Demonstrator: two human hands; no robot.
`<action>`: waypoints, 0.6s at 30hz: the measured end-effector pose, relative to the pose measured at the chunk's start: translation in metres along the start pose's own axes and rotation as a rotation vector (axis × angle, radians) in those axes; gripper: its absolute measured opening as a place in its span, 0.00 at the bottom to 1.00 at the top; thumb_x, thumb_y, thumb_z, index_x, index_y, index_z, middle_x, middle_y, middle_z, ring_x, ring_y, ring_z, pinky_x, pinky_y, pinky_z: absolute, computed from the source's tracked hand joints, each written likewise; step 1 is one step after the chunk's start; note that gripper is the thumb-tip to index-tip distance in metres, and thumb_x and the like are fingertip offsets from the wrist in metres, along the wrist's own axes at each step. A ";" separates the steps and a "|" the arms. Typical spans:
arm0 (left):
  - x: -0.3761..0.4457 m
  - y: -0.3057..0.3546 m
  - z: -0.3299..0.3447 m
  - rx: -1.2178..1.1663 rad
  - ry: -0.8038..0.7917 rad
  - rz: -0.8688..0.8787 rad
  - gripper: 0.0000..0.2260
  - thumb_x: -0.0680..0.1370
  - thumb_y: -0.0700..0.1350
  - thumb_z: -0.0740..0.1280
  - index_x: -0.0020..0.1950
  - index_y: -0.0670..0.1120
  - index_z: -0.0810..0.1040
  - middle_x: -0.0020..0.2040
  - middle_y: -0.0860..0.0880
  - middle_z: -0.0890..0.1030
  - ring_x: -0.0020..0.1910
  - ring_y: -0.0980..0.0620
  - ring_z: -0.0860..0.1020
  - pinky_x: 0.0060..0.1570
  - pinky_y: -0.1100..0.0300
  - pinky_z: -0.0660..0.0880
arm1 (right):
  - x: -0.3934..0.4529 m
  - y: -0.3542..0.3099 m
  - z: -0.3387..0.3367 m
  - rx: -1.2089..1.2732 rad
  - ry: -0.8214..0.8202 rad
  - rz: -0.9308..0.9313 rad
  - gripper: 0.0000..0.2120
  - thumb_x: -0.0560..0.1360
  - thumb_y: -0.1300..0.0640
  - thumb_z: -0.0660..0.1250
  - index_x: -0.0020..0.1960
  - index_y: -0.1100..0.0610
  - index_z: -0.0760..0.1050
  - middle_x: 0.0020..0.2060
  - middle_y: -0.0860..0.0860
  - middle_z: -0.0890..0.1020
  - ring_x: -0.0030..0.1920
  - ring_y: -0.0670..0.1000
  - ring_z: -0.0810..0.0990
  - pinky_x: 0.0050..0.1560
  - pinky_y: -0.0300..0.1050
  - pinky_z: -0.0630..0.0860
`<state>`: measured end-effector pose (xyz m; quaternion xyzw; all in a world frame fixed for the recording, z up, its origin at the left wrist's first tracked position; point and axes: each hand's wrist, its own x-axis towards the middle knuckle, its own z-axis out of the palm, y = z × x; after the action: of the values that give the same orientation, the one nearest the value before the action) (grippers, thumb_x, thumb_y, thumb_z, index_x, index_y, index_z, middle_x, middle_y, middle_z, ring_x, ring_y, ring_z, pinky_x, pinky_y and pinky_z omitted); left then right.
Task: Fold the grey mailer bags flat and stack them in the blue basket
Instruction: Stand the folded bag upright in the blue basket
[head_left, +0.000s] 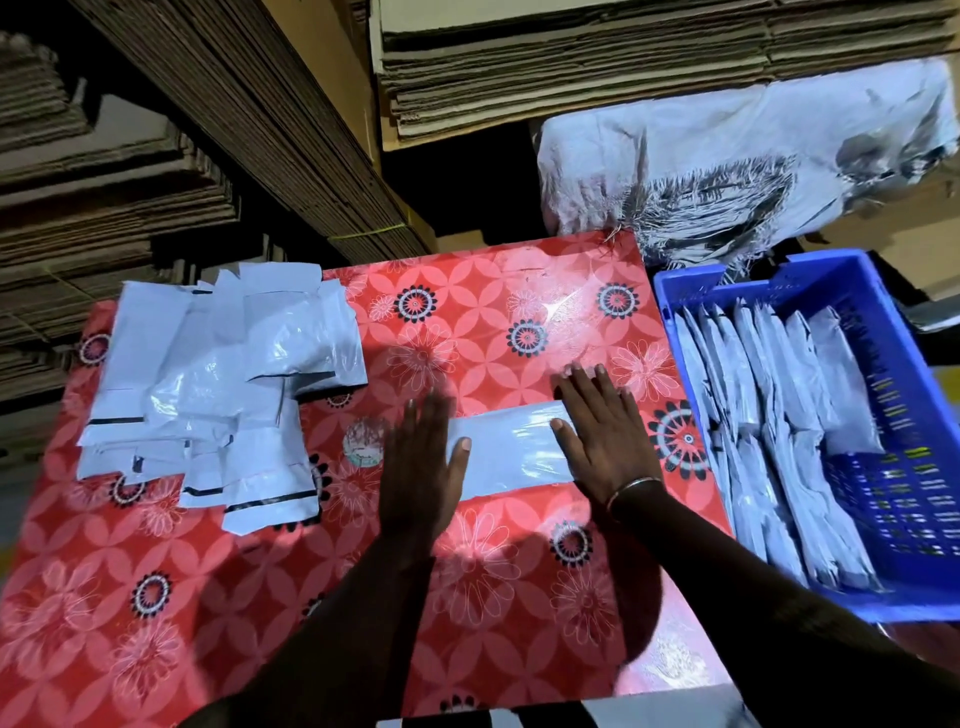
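Observation:
A folded grey mailer bag (511, 449) lies as a long strip in the middle of the red flowered table (467, 571). My left hand (423, 457) lies flat on its left end, fingers spread. My right hand (602, 431), with a thin bangle at the wrist, presses flat on its right end. A loose pile of unfolded grey mailer bags (218, 395) covers the table's far left. The blue basket (914, 415) stands at the right, touching the table edge, with several folded bags (769, 431) stacked on edge in its left part.
Tall stacks of flattened cardboard (571, 62) rise behind the table and to the left. A frayed white woven sack (727, 156) lies behind the basket. The table's near half shows only the patterned cloth.

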<state>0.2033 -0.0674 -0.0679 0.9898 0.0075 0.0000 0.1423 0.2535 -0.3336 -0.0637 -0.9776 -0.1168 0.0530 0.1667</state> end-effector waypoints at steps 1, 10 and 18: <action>-0.003 -0.004 -0.002 -0.005 -0.003 -0.007 0.28 0.85 0.59 0.49 0.84 0.54 0.48 0.84 0.53 0.50 0.83 0.51 0.48 0.79 0.44 0.56 | -0.002 0.005 0.000 0.023 -0.007 0.008 0.28 0.85 0.40 0.46 0.82 0.44 0.47 0.82 0.44 0.49 0.82 0.49 0.42 0.80 0.57 0.47; -0.006 -0.003 -0.004 -0.023 -0.013 -0.018 0.28 0.85 0.58 0.49 0.84 0.54 0.47 0.84 0.56 0.49 0.83 0.52 0.46 0.80 0.44 0.54 | -0.005 0.015 0.001 0.029 0.002 0.019 0.29 0.85 0.41 0.47 0.82 0.47 0.43 0.82 0.46 0.49 0.81 0.46 0.42 0.80 0.55 0.48; -0.005 -0.004 -0.004 0.002 0.015 -0.009 0.28 0.86 0.57 0.52 0.84 0.54 0.46 0.84 0.56 0.48 0.83 0.52 0.46 0.80 0.44 0.53 | -0.001 0.012 0.000 0.058 0.014 0.020 0.28 0.85 0.40 0.45 0.82 0.46 0.46 0.82 0.46 0.51 0.81 0.45 0.43 0.80 0.56 0.48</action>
<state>0.1978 -0.0626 -0.0654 0.9899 0.0132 0.0066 0.1411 0.2547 -0.3453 -0.0683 -0.9738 -0.1040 0.0512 0.1954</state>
